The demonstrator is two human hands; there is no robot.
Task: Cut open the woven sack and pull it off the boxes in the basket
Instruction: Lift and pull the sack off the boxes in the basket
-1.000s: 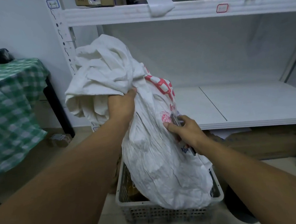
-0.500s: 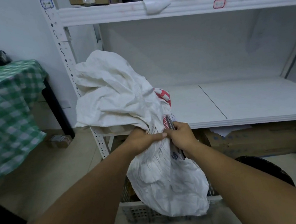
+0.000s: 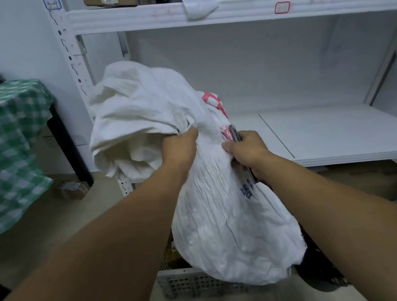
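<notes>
While bunched over the basket [image 3: 195, 284], woven sack [image 3: 223, 220] tight in left hand [image 3: 180, 149] and right hand [image 3: 248, 148].

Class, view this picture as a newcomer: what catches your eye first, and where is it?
A big crumpled white woven sack fills the centre, gripped near its middle by the left hand and the right hand, over a grey basket on the floor. A green checked cloth hangs at far left.

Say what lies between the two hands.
In the head view, a gathered stretch of the woven sack lies between the left hand and right hand; both grip it.
</notes>
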